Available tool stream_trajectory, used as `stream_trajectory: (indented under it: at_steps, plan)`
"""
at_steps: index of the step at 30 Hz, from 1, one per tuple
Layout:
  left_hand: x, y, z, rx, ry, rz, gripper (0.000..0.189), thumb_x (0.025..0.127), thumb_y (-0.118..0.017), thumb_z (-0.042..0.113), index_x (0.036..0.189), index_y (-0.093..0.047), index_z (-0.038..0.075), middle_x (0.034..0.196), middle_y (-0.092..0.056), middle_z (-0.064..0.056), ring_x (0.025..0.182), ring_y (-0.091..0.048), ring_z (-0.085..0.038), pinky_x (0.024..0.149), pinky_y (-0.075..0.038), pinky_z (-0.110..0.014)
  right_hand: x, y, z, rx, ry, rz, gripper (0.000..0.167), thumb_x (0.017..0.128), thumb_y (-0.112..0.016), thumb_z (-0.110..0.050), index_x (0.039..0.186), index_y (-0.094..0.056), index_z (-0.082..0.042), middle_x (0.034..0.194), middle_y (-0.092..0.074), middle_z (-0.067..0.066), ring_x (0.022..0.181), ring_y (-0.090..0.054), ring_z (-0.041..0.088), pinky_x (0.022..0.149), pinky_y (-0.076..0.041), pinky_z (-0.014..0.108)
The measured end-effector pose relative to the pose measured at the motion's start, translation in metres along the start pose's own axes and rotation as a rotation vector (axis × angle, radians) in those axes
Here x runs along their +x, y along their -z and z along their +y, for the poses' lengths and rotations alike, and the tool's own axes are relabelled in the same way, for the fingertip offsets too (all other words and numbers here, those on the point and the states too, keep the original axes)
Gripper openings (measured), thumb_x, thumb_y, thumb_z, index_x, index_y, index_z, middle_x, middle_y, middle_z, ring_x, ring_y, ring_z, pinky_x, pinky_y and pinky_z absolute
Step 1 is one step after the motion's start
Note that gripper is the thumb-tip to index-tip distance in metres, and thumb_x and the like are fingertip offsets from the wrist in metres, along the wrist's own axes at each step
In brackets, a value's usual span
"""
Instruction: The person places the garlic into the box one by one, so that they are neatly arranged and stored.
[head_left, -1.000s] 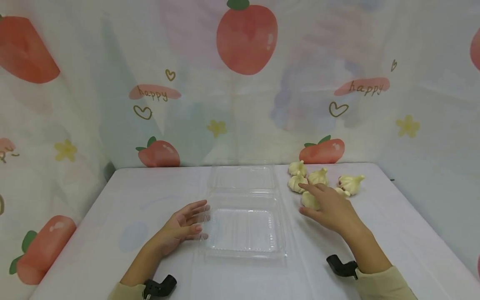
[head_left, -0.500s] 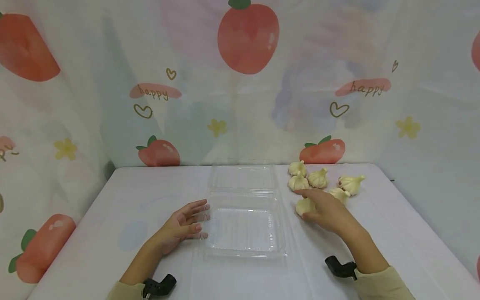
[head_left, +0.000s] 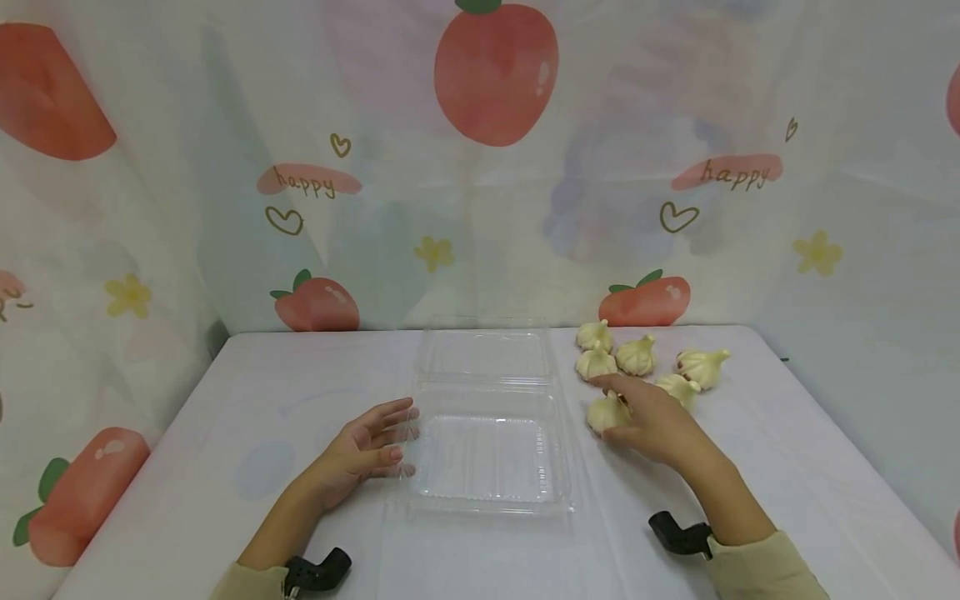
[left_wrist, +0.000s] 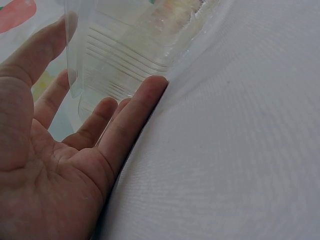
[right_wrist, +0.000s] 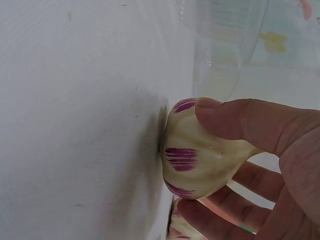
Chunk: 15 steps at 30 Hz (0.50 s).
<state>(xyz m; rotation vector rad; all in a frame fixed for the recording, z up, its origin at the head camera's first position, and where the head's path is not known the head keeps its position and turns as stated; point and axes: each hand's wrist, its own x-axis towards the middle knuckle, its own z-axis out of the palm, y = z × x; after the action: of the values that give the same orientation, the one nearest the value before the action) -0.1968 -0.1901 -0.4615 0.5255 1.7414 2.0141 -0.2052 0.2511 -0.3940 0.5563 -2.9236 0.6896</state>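
Note:
A clear plastic clamshell box (head_left: 480,507) lies with its lid (head_left: 483,358) folded back, and its tray holds nothing. My left hand (head_left: 362,450) is at the tray's left side, fingers mostly straight and touching the plastic; the left wrist view shows the fingers (left_wrist: 135,112) along the ribbed wall. To the right of the box, my right hand (head_left: 652,419) holds a pale garlic bulb (head_left: 606,414) between thumb and fingers. Purple streaks mark this garlic bulb (right_wrist: 200,155) in the right wrist view, where it sits at or very near the tabletop.
Several more garlic bulbs (head_left: 636,357) are grouped at the back right of the white-covered table (head_left: 300,375), and one (head_left: 678,389) is just behind my right hand. A printed fabric backdrop (head_left: 487,233) rises at the table's far edge.
My right hand has taken hold of the front garlic bulb, which has shifted slightly left and toward me. The left hand and the box stay where they were.

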Motion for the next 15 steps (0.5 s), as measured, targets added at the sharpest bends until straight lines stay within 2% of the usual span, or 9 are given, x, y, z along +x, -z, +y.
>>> stream_trajectory:
  at_steps: [7,15]
  plan:
    - [0.000,0.000,0.000,0.002,0.006,0.004,0.071,0.096,-0.060,0.000,0.157,-0.025,0.008,0.162,-0.023,-0.019,0.145,-0.031,-0.038,0.095,-0.054,-0.050,0.001,0.003,-0.006,-0.011,-0.016,0.015,0.063,0.073,-0.086,-0.015,0.131,-0.061,-0.013,0.116,-0.069,0.008,0.101,-0.062,0.027,0.085,-0.052,0.049]
    - [0.000,0.001,0.001,0.007,0.010,0.007,0.071,0.096,-0.061,0.001,0.157,-0.025,0.008,0.162,-0.024,-0.018,0.145,-0.032,-0.038,0.095,-0.054,-0.049,0.000,0.006,-0.013,-0.011,-0.013,0.057,0.056,0.072,-0.085,-0.015,0.124,-0.063,-0.015,0.102,-0.068,0.003,0.093,-0.060,0.022,0.079,-0.050,0.042]
